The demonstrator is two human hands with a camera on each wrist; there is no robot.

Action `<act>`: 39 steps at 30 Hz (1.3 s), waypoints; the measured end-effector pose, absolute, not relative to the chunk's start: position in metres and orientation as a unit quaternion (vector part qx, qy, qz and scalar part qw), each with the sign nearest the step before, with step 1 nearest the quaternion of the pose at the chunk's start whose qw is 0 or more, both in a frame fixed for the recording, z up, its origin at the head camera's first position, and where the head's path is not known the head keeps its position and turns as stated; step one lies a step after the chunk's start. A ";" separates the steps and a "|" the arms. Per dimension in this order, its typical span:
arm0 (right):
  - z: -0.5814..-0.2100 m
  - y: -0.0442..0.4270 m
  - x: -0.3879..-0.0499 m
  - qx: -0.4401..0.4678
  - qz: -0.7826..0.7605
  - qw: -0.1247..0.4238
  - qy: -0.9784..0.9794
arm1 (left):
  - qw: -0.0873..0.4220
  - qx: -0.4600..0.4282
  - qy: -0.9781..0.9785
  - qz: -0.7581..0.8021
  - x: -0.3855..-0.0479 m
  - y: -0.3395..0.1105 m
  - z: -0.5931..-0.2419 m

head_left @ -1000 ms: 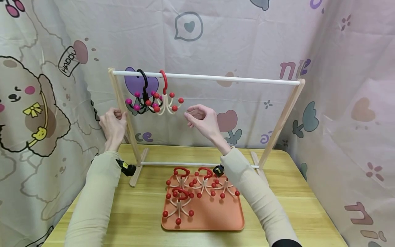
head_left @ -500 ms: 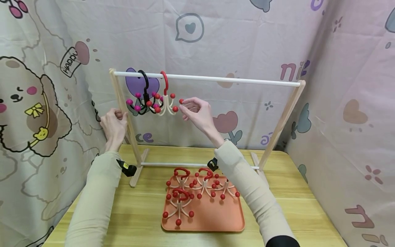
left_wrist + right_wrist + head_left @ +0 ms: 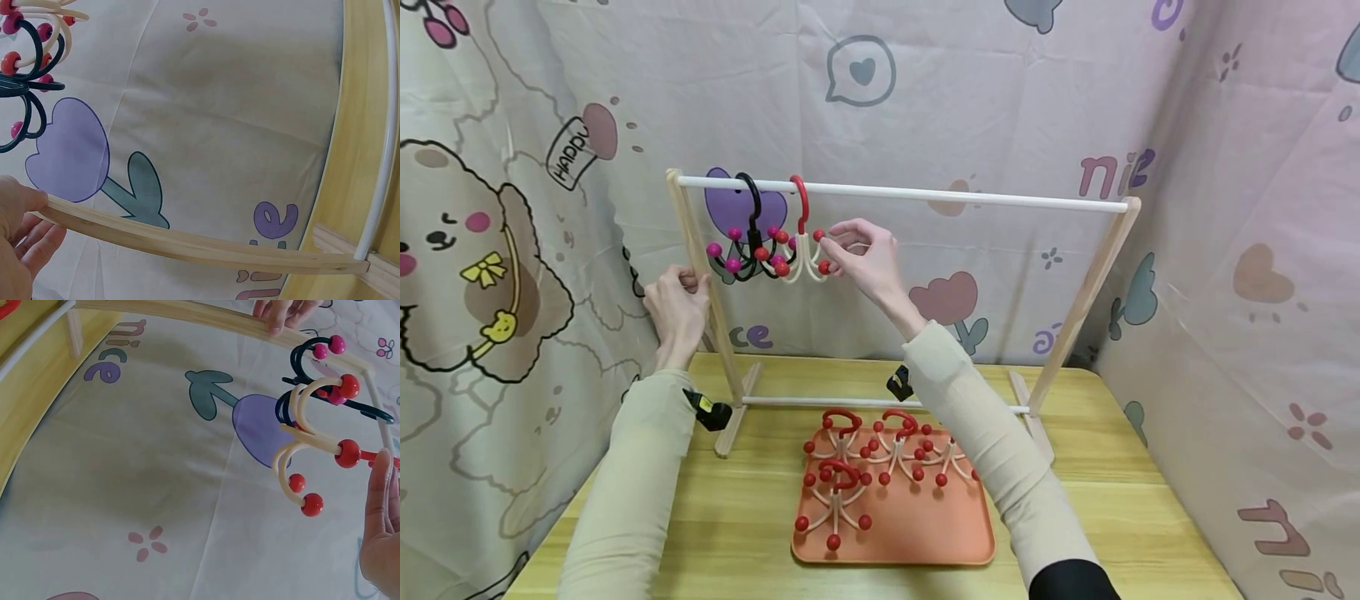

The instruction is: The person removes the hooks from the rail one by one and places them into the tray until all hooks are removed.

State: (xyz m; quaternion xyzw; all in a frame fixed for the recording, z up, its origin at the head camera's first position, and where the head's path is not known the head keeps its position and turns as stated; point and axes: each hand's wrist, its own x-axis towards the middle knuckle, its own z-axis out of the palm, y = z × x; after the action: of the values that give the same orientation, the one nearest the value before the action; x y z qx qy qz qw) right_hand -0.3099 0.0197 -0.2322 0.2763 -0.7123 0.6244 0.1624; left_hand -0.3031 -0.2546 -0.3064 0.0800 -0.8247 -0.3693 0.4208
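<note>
A cream claw hanger [image 3: 802, 250] with a red hook and red ball tips hangs from the white rod [image 3: 962, 197]. To its left hangs a black claw hanger [image 3: 754, 237] with pink balls. My right hand [image 3: 868, 258] is at the cream hanger's right side, fingers extended; in the right wrist view that hand [image 3: 381, 531] lies close to the red hook, and whether it touches is unclear. My left hand [image 3: 677, 308] holds the rack's left wooden post [image 3: 718, 321]; the left wrist view has its thumb and fingers on either side of the post [image 3: 187, 240].
An orange tray [image 3: 925, 533] below the rack carries several cream claw hangers [image 3: 837, 500] with red balls; my right sleeve partly covers one. The rack's right post [image 3: 1082, 308] and lower white bar [image 3: 820, 402] stand on the wooden table [image 3: 1120, 467]. Printed cloth hangs behind.
My right hand has moved left and slightly up, from apart to beside the cream hanger's right-hand balls. The left hand has stayed on the post, and both hangers hang where they were.
</note>
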 end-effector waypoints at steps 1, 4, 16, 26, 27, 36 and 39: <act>-0.231 0.018 -0.311 0.274 0.625 0.162 -0.713 | 0.421 0.080 -0.824 -0.370 -0.303 -0.255 -0.307; -0.229 0.013 -0.314 0.270 0.626 0.164 -0.713 | 0.421 0.080 -0.824 -0.370 -0.303 -0.255 -0.307; -0.218 0.000 -0.322 0.251 0.610 0.167 -0.733 | 0.421 0.078 -0.822 -0.376 -0.302 -0.254 -0.306; -0.213 -0.012 -0.324 0.252 0.602 0.174 -0.738 | 0.419 0.081 -0.823 -0.376 -0.302 -0.254 -0.307; -0.213 -0.013 -0.325 0.252 0.600 0.174 -0.739 | 0.419 0.081 -0.823 -0.375 -0.302 -0.254 -0.307; -0.208 -0.020 -0.327 0.246 0.584 0.192 -0.749 | 0.418 0.080 -0.824 -0.374 -0.302 -0.254 -0.306; -0.207 -0.021 -0.327 0.240 0.581 0.193 -0.753 | 0.419 0.081 -0.824 -0.372 -0.302 -0.254 -0.306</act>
State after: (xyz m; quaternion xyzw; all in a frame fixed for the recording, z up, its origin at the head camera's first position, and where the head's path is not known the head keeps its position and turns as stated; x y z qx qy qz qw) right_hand -0.3269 -0.0208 -0.2073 0.2398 -0.7532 0.5814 0.1927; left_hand -0.3022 -0.2542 -0.3064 0.0810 -0.8241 -0.3719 0.4194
